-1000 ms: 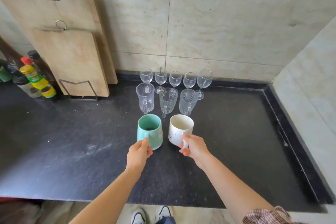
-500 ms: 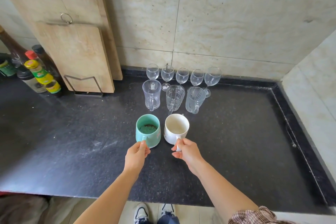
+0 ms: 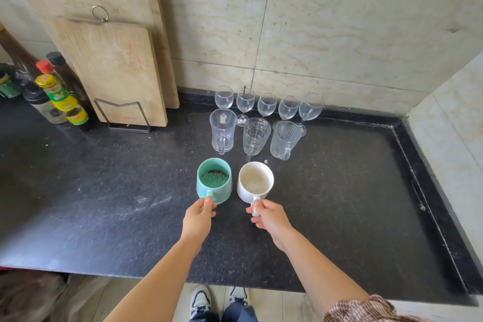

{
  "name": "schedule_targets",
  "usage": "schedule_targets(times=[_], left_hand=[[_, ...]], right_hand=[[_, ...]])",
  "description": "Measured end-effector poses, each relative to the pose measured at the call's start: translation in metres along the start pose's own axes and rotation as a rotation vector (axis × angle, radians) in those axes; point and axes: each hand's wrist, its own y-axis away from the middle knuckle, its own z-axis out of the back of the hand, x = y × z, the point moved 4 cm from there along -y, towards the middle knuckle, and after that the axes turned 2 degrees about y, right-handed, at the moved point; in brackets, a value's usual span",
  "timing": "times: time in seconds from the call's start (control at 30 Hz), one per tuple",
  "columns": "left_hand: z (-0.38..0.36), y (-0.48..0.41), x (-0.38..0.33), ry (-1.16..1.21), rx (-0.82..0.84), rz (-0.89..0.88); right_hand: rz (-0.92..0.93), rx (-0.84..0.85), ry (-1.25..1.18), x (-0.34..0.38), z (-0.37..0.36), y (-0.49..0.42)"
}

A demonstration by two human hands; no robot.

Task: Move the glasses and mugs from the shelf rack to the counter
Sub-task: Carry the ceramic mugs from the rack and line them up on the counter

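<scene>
Set-down step, by the look of it; teal mug (image 3: 214,183) and white mug (image 3: 254,181) stand side by side on the counter (image 3: 104,191), centre frame, below 3 glass mugs (image 3: 256,136) and 5 wine glasses (image 3: 266,104); left hand (image 3: 198,217) pinches the teal handle from just below; right hand (image 3: 270,218) curls round the white handle; next: release both cleanly, no tipping.

Tilted a second ago, lowered since — teal mug (image 3: 213,180), white mug (image 3: 255,181), now upright on counter (image 3: 104,191)
</scene>
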Motion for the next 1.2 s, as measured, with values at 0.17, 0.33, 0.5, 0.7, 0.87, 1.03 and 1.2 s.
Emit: schedule_targets(times=[0.17, 0.33, 0.5, 0.7, 0.87, 1.03, 1.2], left_hand=[[0.0, 0.001, -0.004, -0.011, 0.036, 0.032], [0.009, -0.001, -0.012, -0.118, 0.121, 0.047], [0.031, 0.001, -0.031, -0.339, 0.05, -0.048], [0.076, 0.017, -0.049, -0.508, -0.02, -0.124], [0.125, 0.053, -0.043, -0.563, -0.248, -0.151], [0.184, 0.115, -0.023, -0.706, -0.449, -0.112], [0.252, 0.206, 0.013, -0.671, -0.727, -0.013]], right_hand=[[0.004, -0.085, 0.064, -0.002, -0.001, -0.002], [0.183, -0.322, 0.337, 0.014, 0.011, 0.009], [0.333, -0.338, 0.445, 0.039, 0.006, 0.023], [0.628, -0.066, 0.635, 0.087, -0.045, 0.034], [0.881, 0.133, 0.89, 0.112, -0.101, 0.05], [1.167, 0.317, 1.188, 0.124, -0.173, 0.092], [1.417, 0.533, 1.36, 0.109, -0.256, 0.173]])
